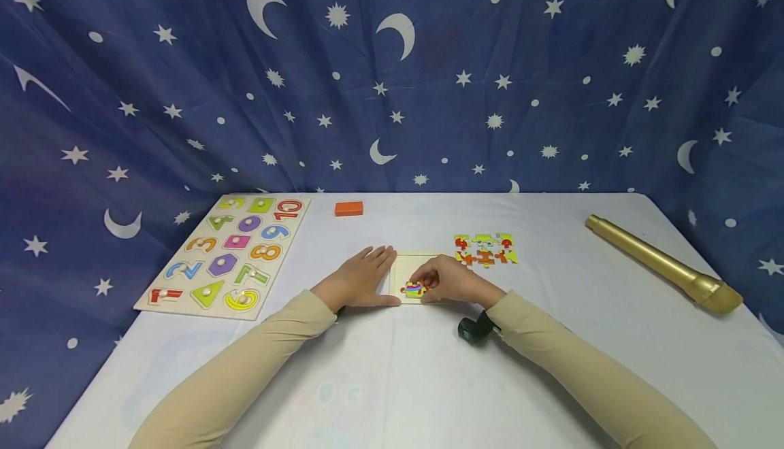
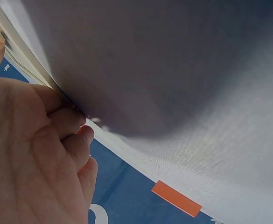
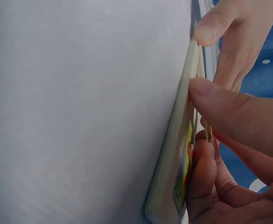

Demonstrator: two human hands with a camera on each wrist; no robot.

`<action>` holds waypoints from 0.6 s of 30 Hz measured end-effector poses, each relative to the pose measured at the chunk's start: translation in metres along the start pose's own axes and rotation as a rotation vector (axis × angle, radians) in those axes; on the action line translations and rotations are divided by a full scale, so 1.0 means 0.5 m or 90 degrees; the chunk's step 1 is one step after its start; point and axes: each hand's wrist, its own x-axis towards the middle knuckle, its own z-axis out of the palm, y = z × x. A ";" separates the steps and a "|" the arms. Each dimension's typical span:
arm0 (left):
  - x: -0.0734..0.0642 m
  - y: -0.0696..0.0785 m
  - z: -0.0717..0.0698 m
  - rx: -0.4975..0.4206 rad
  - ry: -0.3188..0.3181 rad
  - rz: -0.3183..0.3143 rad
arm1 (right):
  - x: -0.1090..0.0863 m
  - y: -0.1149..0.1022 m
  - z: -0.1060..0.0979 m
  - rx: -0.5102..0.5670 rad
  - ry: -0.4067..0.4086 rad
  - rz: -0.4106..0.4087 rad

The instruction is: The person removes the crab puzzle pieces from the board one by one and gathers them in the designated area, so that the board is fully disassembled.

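A small wooden puzzle tray point(image 1: 409, 262) lies flat on the white-covered table between the two hands. My left hand point(image 1: 363, 279) rests along its left side, fingers stretched forward and the thumb at the near left corner. Over the tray, my right hand point(image 1: 450, 280) pinches a thin puzzle piece point(image 3: 208, 130), seen edge-on in the right wrist view. Brightly coloured puzzle pieces point(image 1: 414, 290) show at its fingertips in the head view; the hand hides the tray's right part. Beyond the right hand lie several loose puzzle pieces point(image 1: 486, 248), set in two rows.
A board of knobbed numbers and shapes point(image 1: 235, 258) lies at the left. An orange block point(image 1: 349, 209) sits near the back edge. At the right is a long gold brush-shaped object point(image 1: 664, 262). A starry blue curtain point(image 1: 441, 95) hangs behind the table.
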 end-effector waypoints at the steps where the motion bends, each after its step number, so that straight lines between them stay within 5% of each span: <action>1: 0.001 0.000 0.001 0.005 -0.001 -0.002 | 0.001 0.000 -0.001 0.000 -0.003 -0.001; 18: 0.002 0.002 -0.001 0.025 -0.013 -0.014 | -0.003 -0.002 -0.001 0.078 0.030 0.026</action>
